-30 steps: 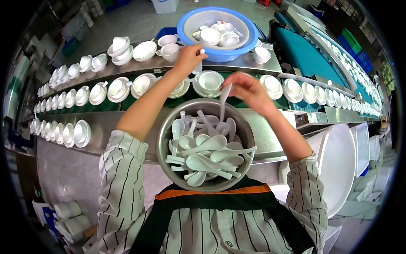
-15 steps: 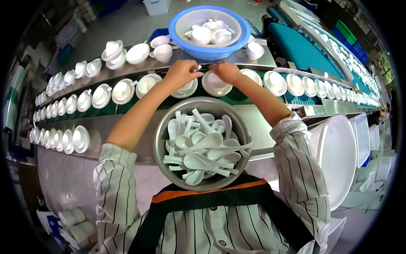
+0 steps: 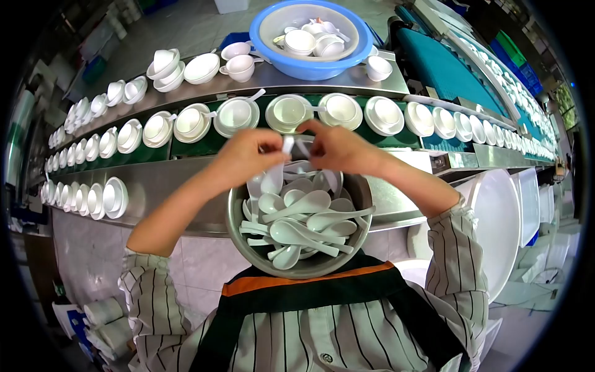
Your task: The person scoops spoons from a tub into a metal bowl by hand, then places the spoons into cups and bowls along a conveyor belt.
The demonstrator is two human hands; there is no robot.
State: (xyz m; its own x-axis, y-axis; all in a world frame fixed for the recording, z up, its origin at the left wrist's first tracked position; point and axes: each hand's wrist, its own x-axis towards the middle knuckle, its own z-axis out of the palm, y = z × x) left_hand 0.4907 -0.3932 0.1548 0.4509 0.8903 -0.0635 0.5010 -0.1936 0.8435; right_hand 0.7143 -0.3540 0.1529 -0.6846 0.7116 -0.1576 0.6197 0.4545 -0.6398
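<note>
A steel bowl [image 3: 238, 242] full of white spoons [image 3: 294, 232] sits in front of the person's body. Above its far rim, my left hand [image 3: 257, 155] is closed on a white spoon [image 3: 287, 146], whose handle end shows at the fingertips. Close beside it, my right hand [image 3: 331, 147] pinches another pale spoon [image 3: 302, 147], partly hidden by the fingers. Just beyond the hands, white bowls stacked on saucers [image 3: 289, 111] stand in a row on the green belt [image 3: 204, 147]. Some of these sets hold a spoon.
A blue basin [image 3: 260, 46] with white cups and spoons stands on the steel ledge [image 3: 273, 77] behind the belt. More bowls and cups [image 3: 201, 68] line that ledge. Stacked bowls [image 3: 114, 197] stand at the near left. A large white tub [image 3: 496, 229] is at the right.
Both hands have drawn back from the belt to above the steel bowl, now with spoons in their fingers. The bowl sets on the belt have shifted in view, and spoons lie in sets near the middle.
</note>
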